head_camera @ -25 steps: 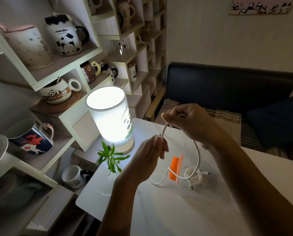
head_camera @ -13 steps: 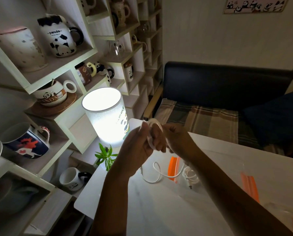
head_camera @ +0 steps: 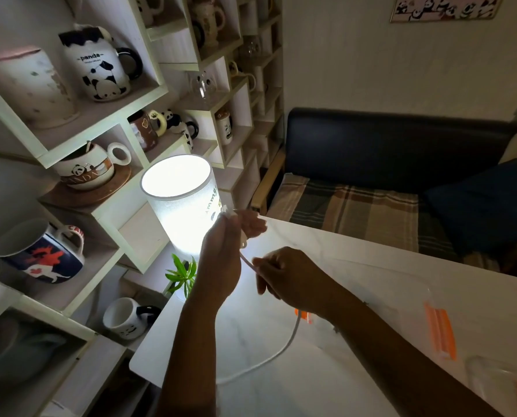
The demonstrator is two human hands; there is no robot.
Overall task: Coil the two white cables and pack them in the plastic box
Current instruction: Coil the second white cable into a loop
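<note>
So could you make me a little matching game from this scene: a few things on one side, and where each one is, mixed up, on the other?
Things
1. white cable
2. lit lamp
3. small green plant
4. "panda" mug

Places
A. on an upper shelf at the left
B. held between both hands and trailing down onto the table
C. at the lamp's foot, by the table's left edge
D. standing at the table's far left corner, beside the shelves

Pairs: 1-B, 2-D, 3-C, 4-A
</note>
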